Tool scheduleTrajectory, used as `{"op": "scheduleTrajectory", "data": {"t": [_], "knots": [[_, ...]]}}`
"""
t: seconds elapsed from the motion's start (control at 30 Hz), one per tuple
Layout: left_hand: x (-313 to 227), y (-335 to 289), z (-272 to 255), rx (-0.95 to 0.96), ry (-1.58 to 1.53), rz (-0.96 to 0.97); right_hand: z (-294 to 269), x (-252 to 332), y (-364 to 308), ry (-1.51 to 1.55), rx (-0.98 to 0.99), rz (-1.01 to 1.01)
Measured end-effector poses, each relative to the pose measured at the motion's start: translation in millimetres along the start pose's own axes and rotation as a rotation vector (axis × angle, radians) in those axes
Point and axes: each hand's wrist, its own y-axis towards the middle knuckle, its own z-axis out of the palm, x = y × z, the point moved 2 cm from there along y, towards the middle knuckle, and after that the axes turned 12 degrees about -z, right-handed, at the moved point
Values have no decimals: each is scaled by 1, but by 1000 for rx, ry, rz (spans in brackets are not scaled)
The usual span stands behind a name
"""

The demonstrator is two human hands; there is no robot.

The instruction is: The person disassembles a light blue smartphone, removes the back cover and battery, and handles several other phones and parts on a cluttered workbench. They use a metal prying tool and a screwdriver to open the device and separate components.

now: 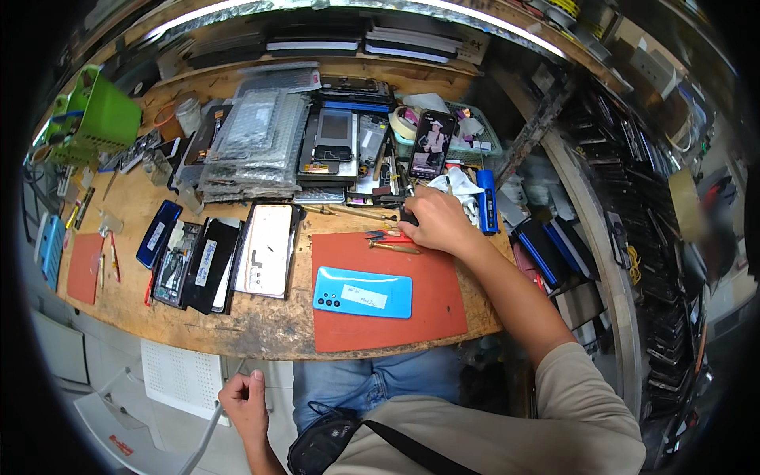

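My right hand (pixel 438 218) reaches to the back edge of a red-brown mat (pixel 388 336), its fingers closed around a small dark thing that I cannot make out. Just in front of its fingertips lie red-handled tweezers or pliers and a brass-coloured screwdriver (pixel 394 248). A blue phone (pixel 364 292) rests on the mat, back up, with a white handwritten label and camera lenses at its left end. Off the bench's front edge, low and to the left, my left hand (pixel 244 400) is curled into a fist, with nothing showing in it.
Left of the mat lie a white phone back (pixel 268 245), black panels and an opened phone (pixel 176 265). Behind them is a stack of bubble-wrapped parts (pixel 257 142). A lit phone (pixel 432 142) stands propped near a blue cylinder (pixel 487 202). A green basket (pixel 96 115) stands far left.
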Motion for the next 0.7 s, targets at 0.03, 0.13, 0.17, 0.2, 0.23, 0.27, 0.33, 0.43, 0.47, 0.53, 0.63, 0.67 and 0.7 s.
{"op": "scheduleTrajectory", "data": {"t": [0.03,0.13,0.17,0.2,0.23,0.27,0.33,0.43,0.47,0.53,0.63,0.67,0.7], "knots": [[6,0,1,-3,-3,-9,0,-3,1,27,-1,-49],[11,-1,0,-3,-30,-12,-14,-9,3,52,-71,1],[13,-2,0,-18,-41,-8,-21,-13,2,64,-114,38],[12,2,2,-10,-58,8,-25,-26,-5,40,-234,63],[13,5,3,-15,-47,34,-30,-36,-6,5,-241,122],[12,8,3,-6,-51,20,-37,-45,-6,-29,-247,181],[8,12,2,14,-59,-11,-48,-54,-5,-98,-234,260],[12,20,10,-7,-88,49,-55,-44,0,-173,-317,132],[15,22,13,-8,-120,29,-54,-35,7,-99,-259,80],[19,22,12,-9,-173,-10,-43,-11,20,59,-213,-105],[8,18,6,64,-232,-152,-23,4,44,73,-125,-173],[8,17,4,74,-222,-160,-18,1,47,67,-125,-192],[8,15,3,81,-213,-170,-12,-1,52,62,-122,-215]]}}
